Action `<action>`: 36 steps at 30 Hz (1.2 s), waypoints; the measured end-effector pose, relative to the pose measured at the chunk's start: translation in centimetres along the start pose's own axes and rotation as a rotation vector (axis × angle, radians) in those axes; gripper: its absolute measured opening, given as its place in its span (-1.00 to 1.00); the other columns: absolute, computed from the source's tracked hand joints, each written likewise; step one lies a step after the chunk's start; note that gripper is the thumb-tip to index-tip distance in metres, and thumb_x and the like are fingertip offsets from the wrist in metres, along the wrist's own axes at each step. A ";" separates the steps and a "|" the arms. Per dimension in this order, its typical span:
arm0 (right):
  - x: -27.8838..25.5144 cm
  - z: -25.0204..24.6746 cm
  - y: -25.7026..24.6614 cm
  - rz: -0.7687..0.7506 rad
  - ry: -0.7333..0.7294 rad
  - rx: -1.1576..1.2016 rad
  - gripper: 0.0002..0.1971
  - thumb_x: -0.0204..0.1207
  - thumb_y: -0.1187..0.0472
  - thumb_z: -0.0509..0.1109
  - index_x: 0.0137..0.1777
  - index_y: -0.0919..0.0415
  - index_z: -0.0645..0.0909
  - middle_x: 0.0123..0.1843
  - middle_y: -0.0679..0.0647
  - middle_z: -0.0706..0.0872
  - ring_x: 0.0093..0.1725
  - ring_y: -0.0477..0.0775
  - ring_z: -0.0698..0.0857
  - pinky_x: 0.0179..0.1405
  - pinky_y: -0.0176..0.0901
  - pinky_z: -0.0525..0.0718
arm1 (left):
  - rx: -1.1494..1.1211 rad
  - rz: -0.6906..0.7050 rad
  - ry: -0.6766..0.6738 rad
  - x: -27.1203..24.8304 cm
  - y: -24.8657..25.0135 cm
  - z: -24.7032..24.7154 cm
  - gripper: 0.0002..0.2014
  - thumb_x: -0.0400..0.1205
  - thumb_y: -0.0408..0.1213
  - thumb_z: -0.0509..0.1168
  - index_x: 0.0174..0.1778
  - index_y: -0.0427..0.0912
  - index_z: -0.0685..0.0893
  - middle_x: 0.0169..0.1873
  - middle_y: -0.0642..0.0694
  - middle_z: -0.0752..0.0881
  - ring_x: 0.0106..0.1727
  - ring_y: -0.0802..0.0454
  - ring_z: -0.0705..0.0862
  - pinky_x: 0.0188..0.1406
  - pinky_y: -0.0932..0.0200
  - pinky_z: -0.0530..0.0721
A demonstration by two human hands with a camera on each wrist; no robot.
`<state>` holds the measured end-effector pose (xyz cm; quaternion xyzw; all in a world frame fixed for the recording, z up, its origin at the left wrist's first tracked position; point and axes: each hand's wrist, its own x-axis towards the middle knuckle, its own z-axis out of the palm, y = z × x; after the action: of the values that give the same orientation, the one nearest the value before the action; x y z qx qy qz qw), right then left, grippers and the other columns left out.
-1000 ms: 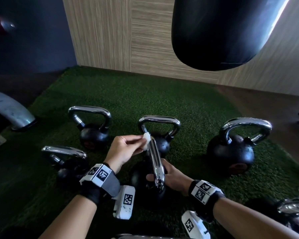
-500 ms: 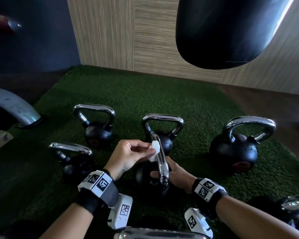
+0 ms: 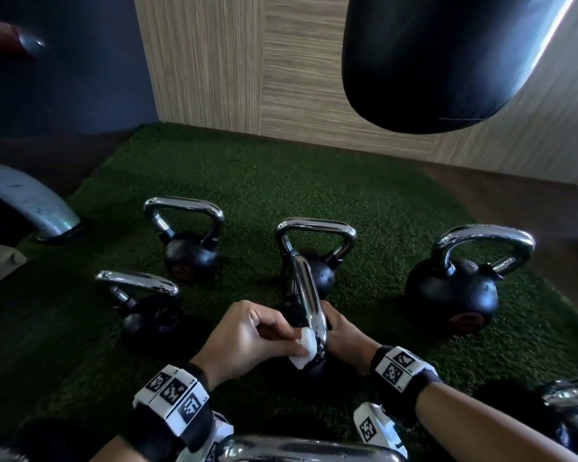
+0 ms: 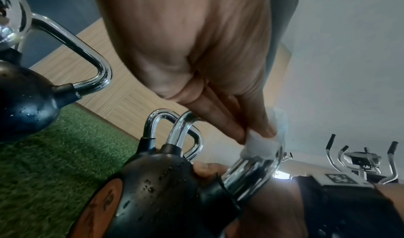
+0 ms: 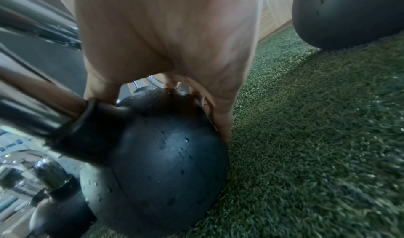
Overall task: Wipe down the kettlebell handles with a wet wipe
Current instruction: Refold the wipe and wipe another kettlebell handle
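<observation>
A black kettlebell (image 3: 314, 368) with a chrome handle (image 3: 307, 295) stands on the turf right in front of me. My left hand (image 3: 294, 340) pinches a white wet wipe (image 3: 305, 349) against the near end of that handle. The left wrist view shows the wipe (image 4: 262, 145) pressed on the handle's bend (image 4: 253, 169) by thumb and fingers. My right hand (image 3: 342, 331) grips the kettlebell's ball from the right. In the right wrist view, its fingers (image 5: 223, 125) curl round the ball (image 5: 166, 155), which carries water drops.
Other chrome-handled kettlebells stand on the green turf (image 3: 281, 181): back left (image 3: 191, 251), left (image 3: 147, 315), centre behind (image 3: 324, 275), right (image 3: 454, 295); another handle (image 3: 301, 450) lies at the bottom edge. A black punching bag (image 3: 447, 61) hangs overhead. Grey curved metal (image 3: 24, 198) sits left.
My left hand has slid the wipe along the handle from its far end to its near end. The right hand stays on the ball.
</observation>
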<state>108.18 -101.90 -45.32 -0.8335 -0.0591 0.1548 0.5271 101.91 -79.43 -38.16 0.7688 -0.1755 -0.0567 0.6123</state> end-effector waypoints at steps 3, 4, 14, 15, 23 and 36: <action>-0.3 0.1 -0.2 -0.004 -0.010 0.048 -0.42 0.47 0.18 0.69 0.44 -0.01 0.56 0.08 -0.16 0.76 -0.04 -0.46 0.72 0.00 -0.49 0.64 | 0.056 0.032 0.028 -0.6 -0.2 0.4 -0.87 0.36 -0.25 0.74 -0.25 -0.08 0.93 -0.22 0.03 0.91 -0.11 0.10 0.89 -0.04 0.25 0.76; -0.3 0.2 -0.2 -0.001 -0.011 0.078 -0.35 0.38 0.06 0.74 0.45 -0.06 0.57 0.11 -0.13 0.79 0.04 -0.36 0.75 0.08 -0.39 0.68 | 0.105 0.042 0.022 -0.8 -0.4 0.6 -0.88 0.38 -0.24 0.73 -0.23 -0.07 0.94 -0.23 0.07 0.91 -0.11 0.12 0.89 -0.03 0.25 0.76; -0.6 -1.4 -2.4 0.036 -0.086 0.036 -0.60 0.55 0.17 0.64 0.36 0.03 0.68 0.08 -0.11 0.85 0.04 -0.18 0.79 0.03 -0.31 0.70 | 0.237 0.025 0.020 -1.2 -0.3 0.2 -0.86 0.43 -0.27 0.70 -0.16 0.03 0.93 -0.22 0.24 0.89 -0.12 0.29 0.86 -0.01 0.43 0.70; -0.6 -2.0 -3.1 0.046 -0.068 0.095 -0.70 0.59 0.24 0.60 0.30 0.11 0.74 0.06 -0.04 0.87 -0.03 -0.14 0.81 -0.05 -0.29 0.72 | 0.233 0.027 0.064 -0.9 0.0 -0.5 -0.85 0.42 -0.24 0.71 -0.17 0.05 0.93 -0.24 0.22 0.89 -0.14 0.30 0.85 -0.04 0.42 0.70; -3.7 -5.9 -12.2 -0.189 0.243 0.124 -0.93 0.61 0.20 0.57 -0.03 0.17 0.88 -0.25 0.06 0.84 -0.34 0.02 0.69 -0.38 -0.17 0.69 | 0.019 0.259 0.338 1.3 4.5 -3.7 -0.82 0.32 -0.26 0.65 -0.16 -0.08 0.92 -0.17 0.08 0.92 -0.09 0.19 0.88 0.02 0.40 0.74; -6.8 -4.8 -15.8 -0.049 -0.149 0.553 -0.52 0.41 0.20 0.58 0.30 0.43 0.77 0.17 0.42 0.84 -0.05 0.14 0.87 -0.03 -0.10 0.88 | 0.031 0.250 0.198 2.2 7.5 -2.6 -0.73 0.43 -0.21 0.64 0.05 -0.11 0.91 -0.03 -0.02 0.92 0.09 -0.02 0.89 0.26 -0.12 0.78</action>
<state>104.28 -100.92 -27.89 -0.6428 -0.0733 0.2131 0.7321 103.25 -79.18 -29.99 0.7523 -0.2093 0.0986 0.6168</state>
